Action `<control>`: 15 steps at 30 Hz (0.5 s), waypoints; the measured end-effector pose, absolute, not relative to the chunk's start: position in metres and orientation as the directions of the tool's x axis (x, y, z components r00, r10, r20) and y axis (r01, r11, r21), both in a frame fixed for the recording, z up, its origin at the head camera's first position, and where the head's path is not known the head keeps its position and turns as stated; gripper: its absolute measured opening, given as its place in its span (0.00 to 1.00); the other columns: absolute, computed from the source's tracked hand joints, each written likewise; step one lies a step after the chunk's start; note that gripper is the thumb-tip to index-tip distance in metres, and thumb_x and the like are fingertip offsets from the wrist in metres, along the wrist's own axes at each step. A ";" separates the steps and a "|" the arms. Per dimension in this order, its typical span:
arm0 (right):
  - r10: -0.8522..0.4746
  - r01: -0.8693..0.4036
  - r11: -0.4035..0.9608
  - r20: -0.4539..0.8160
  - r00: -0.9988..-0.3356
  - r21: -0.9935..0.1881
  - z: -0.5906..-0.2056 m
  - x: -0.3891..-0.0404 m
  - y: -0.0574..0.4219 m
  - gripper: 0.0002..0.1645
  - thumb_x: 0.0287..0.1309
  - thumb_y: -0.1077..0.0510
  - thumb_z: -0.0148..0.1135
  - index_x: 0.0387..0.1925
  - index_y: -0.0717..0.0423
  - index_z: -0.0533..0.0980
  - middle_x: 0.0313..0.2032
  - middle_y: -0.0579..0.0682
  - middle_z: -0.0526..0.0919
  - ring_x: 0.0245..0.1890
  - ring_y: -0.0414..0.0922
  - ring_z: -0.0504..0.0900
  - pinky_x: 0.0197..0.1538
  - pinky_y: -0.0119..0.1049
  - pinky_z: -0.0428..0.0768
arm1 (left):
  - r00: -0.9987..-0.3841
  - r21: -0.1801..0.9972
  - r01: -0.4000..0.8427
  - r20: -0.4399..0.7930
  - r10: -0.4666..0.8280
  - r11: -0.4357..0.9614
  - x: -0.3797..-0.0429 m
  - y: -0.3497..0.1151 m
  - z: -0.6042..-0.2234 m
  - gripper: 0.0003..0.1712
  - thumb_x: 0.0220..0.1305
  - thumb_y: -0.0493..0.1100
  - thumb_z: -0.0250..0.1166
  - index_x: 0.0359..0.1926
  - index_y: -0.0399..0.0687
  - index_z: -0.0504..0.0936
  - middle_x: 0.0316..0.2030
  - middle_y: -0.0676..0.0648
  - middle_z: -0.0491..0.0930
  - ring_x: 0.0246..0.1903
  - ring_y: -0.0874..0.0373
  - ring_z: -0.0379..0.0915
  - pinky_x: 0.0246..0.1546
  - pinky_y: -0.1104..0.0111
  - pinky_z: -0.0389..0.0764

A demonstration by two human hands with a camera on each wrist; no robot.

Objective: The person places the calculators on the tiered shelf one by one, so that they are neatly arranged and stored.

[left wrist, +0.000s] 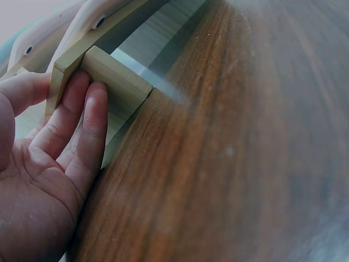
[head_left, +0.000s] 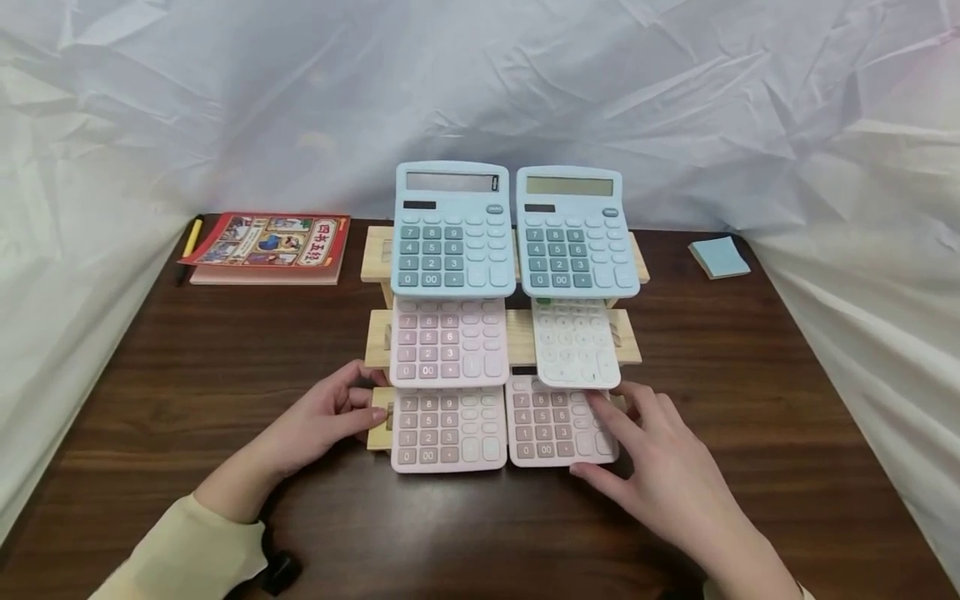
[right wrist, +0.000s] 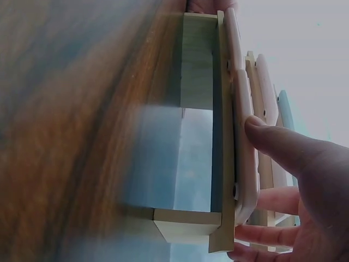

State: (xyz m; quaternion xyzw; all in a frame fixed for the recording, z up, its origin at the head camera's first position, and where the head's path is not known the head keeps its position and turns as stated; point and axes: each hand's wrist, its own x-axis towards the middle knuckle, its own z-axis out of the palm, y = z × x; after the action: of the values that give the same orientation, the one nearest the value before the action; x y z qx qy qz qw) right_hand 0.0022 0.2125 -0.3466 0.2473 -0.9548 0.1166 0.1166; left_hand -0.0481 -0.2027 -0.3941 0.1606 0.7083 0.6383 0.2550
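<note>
A wooden tiered rack [head_left: 373,340] carries several calculators. My left hand [head_left: 322,421] pinches the left end of the lowest board [left wrist: 68,65] between thumb and fingers. At the lower right is a pink calculator [head_left: 558,427], which my right hand [head_left: 667,458] grips by its right side, thumb [right wrist: 259,123] on its front edge. Beside it on the same tier leans another pink calculator [head_left: 448,433]. The middle tier bears a third pink calculator [head_left: 450,346] and a white calculator [head_left: 576,343]. Two blue calculators, left [head_left: 453,233] and right [head_left: 579,237], stand on top.
A red-covered book [head_left: 277,242] lies at the back left, with a yellow-and-black pen [head_left: 192,237] beside it. A pad of blue sticky notes [head_left: 720,256] is at the back right. White sheeting [head_left: 315,108] hangs around the dark wooden table [head_left: 247,350].
</note>
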 end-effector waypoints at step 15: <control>-0.392 -0.437 0.879 0.233 -0.890 -0.189 -0.339 0.001 0.239 0.43 0.44 0.39 0.75 0.63 0.44 0.73 0.48 0.46 0.76 0.42 0.46 0.78 0.33 0.47 0.78 | -0.890 0.946 -0.014 -0.160 0.427 0.325 -0.038 -0.214 -0.383 0.18 0.71 0.44 0.59 0.56 0.47 0.66 0.33 0.44 0.82 0.32 0.49 0.79 0.33 0.58 0.81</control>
State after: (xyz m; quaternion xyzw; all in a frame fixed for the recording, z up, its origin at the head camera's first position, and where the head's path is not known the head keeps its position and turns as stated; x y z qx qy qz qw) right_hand 0.0010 0.2387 -0.3390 0.2149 -0.9648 0.1188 0.0942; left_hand -0.0379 -0.2136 -0.3829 0.1305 0.7904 0.5660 0.1948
